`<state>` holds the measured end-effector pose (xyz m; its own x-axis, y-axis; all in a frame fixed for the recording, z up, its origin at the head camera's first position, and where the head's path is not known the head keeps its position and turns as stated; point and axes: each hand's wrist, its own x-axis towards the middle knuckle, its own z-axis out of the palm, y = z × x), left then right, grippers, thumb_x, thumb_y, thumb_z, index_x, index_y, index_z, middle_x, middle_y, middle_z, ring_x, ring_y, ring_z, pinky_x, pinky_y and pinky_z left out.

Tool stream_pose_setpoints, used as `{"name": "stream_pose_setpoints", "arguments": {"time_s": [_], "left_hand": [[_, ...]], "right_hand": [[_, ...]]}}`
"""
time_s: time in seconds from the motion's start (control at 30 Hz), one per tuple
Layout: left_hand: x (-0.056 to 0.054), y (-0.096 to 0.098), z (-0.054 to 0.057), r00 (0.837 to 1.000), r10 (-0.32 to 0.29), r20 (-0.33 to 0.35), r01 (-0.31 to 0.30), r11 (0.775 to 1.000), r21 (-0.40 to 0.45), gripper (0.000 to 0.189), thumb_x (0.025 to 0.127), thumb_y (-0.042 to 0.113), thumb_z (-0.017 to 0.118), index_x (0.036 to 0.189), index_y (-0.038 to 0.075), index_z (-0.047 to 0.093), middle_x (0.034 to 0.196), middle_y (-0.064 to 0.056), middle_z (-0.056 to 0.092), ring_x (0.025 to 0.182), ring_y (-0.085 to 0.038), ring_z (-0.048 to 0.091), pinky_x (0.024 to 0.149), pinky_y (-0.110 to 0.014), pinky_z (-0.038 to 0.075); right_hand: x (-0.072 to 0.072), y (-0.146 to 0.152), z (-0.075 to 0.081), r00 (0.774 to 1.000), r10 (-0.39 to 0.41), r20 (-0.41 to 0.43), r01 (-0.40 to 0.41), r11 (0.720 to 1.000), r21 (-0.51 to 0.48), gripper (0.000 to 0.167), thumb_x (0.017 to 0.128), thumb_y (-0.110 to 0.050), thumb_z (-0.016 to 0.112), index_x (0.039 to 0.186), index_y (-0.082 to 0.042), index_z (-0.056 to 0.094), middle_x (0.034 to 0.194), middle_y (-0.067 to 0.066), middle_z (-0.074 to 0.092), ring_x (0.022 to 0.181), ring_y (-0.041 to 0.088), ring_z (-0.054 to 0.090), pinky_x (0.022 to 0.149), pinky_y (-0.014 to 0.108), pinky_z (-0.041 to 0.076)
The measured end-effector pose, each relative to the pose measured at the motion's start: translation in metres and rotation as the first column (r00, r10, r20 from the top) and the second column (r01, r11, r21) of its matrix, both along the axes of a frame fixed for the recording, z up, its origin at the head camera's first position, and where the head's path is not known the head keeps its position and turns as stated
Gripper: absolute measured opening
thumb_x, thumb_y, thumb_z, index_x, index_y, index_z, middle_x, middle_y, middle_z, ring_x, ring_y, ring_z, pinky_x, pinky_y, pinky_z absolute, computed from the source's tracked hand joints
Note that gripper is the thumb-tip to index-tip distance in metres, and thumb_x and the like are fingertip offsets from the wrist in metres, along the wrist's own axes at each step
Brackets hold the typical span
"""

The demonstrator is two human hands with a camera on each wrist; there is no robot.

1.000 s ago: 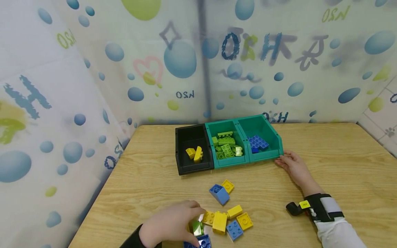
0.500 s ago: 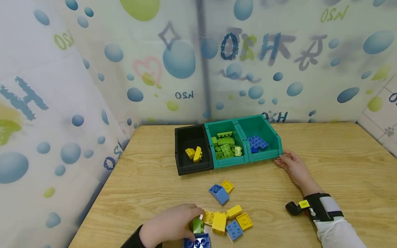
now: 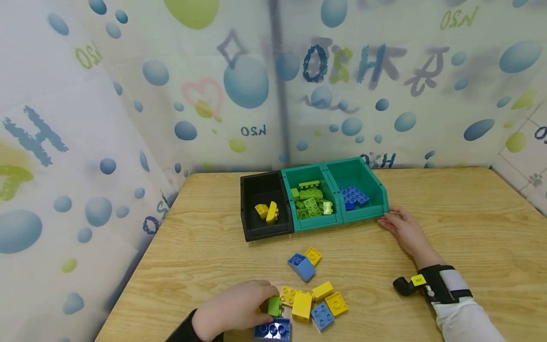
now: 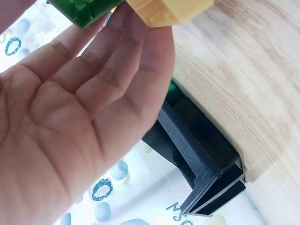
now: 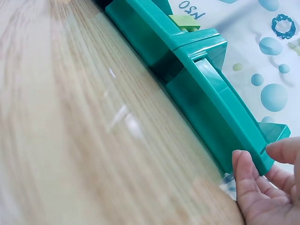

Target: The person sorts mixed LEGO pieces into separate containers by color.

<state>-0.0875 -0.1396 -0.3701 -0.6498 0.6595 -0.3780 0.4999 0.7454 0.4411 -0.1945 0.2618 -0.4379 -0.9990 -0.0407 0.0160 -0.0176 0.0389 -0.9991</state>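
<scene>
Left hand [image 3: 239, 304] pinches the green block [image 3: 275, 307]: lift clear of the dark blue block [image 3: 273, 331]. Right hand [image 3: 408, 232] grips the teal tray [image 3: 365, 215] by its corner: brace it.

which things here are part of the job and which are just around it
Seemingly part of the job:
left hand
green brick it holds
loose yellow bricks
loose blue bricks
black bin
middle teal bin
right teal bin
right hand, touching that bin's corner

Apparently just surroundings:
wooden table
printed sheet behind
strap on right wrist
</scene>
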Motion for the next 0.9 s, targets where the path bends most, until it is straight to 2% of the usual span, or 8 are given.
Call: {"name": "stream_pose_setpoints", "arguments": {"time_s": [0.13,0.33,0.47,0.57,0.63,0.7,0.8,0.9], "left_hand": [[0.0000,0.0005,-0.0002,1.000,0.007,-0.004,-0.007,1.000,0.004,0.031,0.086,0.026,0.069,0.116,0.017,0.063,0.095,0.014,0.059,0.073,0.002,0.046,0.069,-0.018,0.046],[0.0015,0.0021,0.0007,0.999,0.012,-0.036,-0.011,1.000,0.022,0.031,0.087,0.024,0.069,0.117,0.018,0.063,0.102,0.012,0.061,0.078,0.003,0.048,0.072,-0.018,0.048],[0.0029,0.0022,0.0042,0.998,0.024,-0.066,-0.017,0.995,0.099,0.031,0.086,0.020,0.070,0.115,0.016,0.062,0.104,0.012,0.061,0.083,0.003,0.052,0.074,-0.017,0.050],[0.0032,0.0013,0.0064,0.995,0.059,-0.085,-0.043,0.982,0.182,0.030,0.084,0.018,0.071,0.113,0.018,0.062,0.109,0.010,0.061,0.092,0.001,0.056,0.080,-0.020,0.052],[0.0035,0.0005,0.0063,0.992,0.090,-0.084,-0.066,0.965,0.254,0.028,0.084,0.017,0.071,0.110,0.020,0.061,0.110,0.010,0.060,0.096,-0.001,0.056,0.083,-0.022,0.052],[0.0043,-0.0004,0.0055,0.992,0.115,-0.058,-0.089,0.937,0.337,0.027,0.084,0.016,0.071,0.107,0.022,0.059,0.109,0.010,0.058,0.097,-0.002,0.056,0.084,-0.023,0.053],[0.0054,-0.0015,0.0043,0.991,0.135,0.006,-0.123,0.883,0.454,0.028,0.084,0.012,0.070,0.106,0.023,0.055,0.108,0.009,0.055,0.100,-0.005,0.055,0.088,-0.024,0.052],[0.0060,-0.0022,0.0038,0.986,0.146,0.079,-0.166,0.833,0.528,0.032,0.083,0.008,0.069,0.106,0.022,0.051,0.107,0.007,0.052,0.103,-0.009,0.054,0.090,-0.026,0.052]], "right_hand": [[-0.0009,0.0001,-0.0003,1.000,-0.010,0.003,0.010,1.000,0.009,0.038,0.102,-0.014,0.038,0.126,0.015,0.029,0.089,-0.011,0.059,0.084,-0.005,0.061,0.077,0.010,0.051],[-0.0012,0.0002,-0.0001,1.000,-0.008,0.015,0.008,1.000,0.015,0.040,0.102,-0.014,0.037,0.128,0.015,0.028,0.090,-0.010,0.058,0.085,-0.005,0.061,0.078,0.010,0.051],[-0.0014,-0.0001,-0.0001,0.999,-0.018,0.027,0.017,0.999,0.038,0.041,0.102,-0.014,0.036,0.130,0.015,0.026,0.091,-0.010,0.058,0.085,-0.006,0.061,0.078,0.010,0.050],[-0.0014,-0.0005,-0.0001,0.999,-0.026,0.038,0.024,0.999,0.043,0.042,0.103,-0.014,0.036,0.131,0.015,0.026,0.091,-0.009,0.058,0.084,-0.006,0.061,0.078,0.010,0.051],[-0.0014,-0.0007,-0.0002,0.999,-0.027,0.040,0.026,0.999,0.045,0.042,0.102,-0.014,0.036,0.131,0.015,0.025,0.091,-0.009,0.057,0.084,-0.006,0.060,0.078,0.010,0.051],[-0.0016,-0.0007,-0.0005,0.999,-0.027,0.038,0.025,0.999,0.040,0.042,0.102,-0.014,0.036,0.131,0.016,0.025,0.092,-0.009,0.057,0.084,-0.006,0.060,0.078,0.010,0.051],[-0.0017,-0.0007,-0.0010,0.999,-0.023,0.033,0.022,0.999,0.026,0.043,0.102,-0.013,0.036,0.131,0.016,0.025,0.092,-0.008,0.057,0.085,-0.006,0.060,0.078,0.010,0.051],[-0.0018,-0.0008,-0.0014,0.999,-0.020,0.029,0.019,1.000,0.015,0.043,0.102,-0.013,0.037,0.131,0.017,0.024,0.093,-0.006,0.057,0.085,-0.005,0.060,0.078,0.011,0.051]]}}
